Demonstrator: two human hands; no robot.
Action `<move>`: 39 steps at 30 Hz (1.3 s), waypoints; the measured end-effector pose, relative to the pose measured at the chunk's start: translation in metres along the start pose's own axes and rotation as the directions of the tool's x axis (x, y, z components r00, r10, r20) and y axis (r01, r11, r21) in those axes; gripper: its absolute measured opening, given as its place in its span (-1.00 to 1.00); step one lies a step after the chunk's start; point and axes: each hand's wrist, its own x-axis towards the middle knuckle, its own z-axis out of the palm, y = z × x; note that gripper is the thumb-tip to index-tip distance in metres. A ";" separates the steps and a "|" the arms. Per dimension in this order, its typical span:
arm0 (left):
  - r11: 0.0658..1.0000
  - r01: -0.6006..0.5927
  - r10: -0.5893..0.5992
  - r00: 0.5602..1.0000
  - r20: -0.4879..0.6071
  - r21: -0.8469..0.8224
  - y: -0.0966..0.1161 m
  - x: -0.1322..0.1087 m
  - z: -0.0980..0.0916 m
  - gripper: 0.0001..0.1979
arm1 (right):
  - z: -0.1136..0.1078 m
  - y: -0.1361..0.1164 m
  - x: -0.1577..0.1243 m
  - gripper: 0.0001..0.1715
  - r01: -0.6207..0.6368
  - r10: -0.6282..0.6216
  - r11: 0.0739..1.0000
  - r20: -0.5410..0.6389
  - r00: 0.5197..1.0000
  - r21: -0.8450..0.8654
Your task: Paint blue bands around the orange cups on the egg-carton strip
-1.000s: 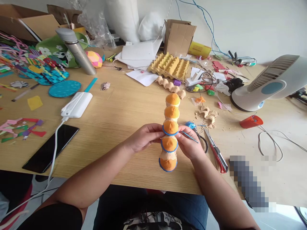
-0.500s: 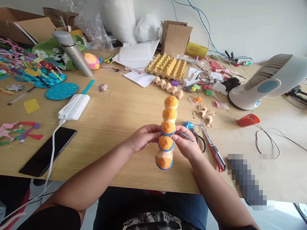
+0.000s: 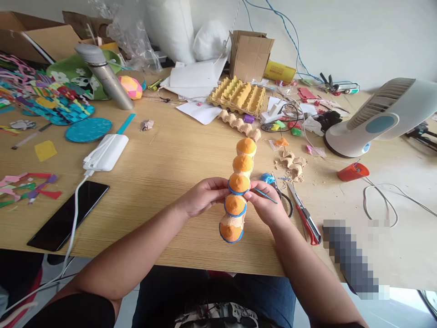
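An egg carton strip (image 3: 243,164) with several orange-capped bumps runs lengthwise between my hands above the desk. Blue trim edges the three bumps closest to me; the two farther ones show none. My left hand (image 3: 206,197) is closed on the strip's left side at the middle bump. On the right side of that same bump, my right hand (image 3: 264,200) pinches a thin blue strand (image 3: 266,196), whose loose end sticks out over the hand. A lump of blue clay (image 3: 267,178) and dark-handled scissors (image 3: 288,205) lie just beyond my right hand.
A red utility knife (image 3: 309,223) lies to the right, near an orange cup (image 3: 353,171) and a white fan (image 3: 368,118). Carton scraps (image 3: 292,163) and a yellow egg tray (image 3: 237,95) are farther back. At left are a phone (image 3: 68,216) and a white power bank (image 3: 106,152).
The egg carton strip has tilted slightly, its far end shifting right and its near end left. Both hands keep nearly the same place and hold.
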 end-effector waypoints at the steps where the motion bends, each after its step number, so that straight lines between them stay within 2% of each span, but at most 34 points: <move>1: 1.000 0.000 0.000 1.000 0.002 0.002 0.000 0.000 0.000 -0.67 | 0.000 0.000 0.000 -0.57 0.001 -0.001 1.000 0.000 1.000 0.000; 19: 1.000 -0.020 0.018 0.998 0.060 0.023 0.003 -0.002 0.005 -0.63 | -0.002 -0.004 0.001 -0.58 -0.007 0.006 0.998 0.027 1.000 0.059; 39: 1.000 0.014 -0.015 0.999 0.037 0.027 0.004 -0.002 0.007 -0.60 | -0.002 -0.004 0.003 -0.58 -0.039 0.030 0.990 0.066 0.997 0.138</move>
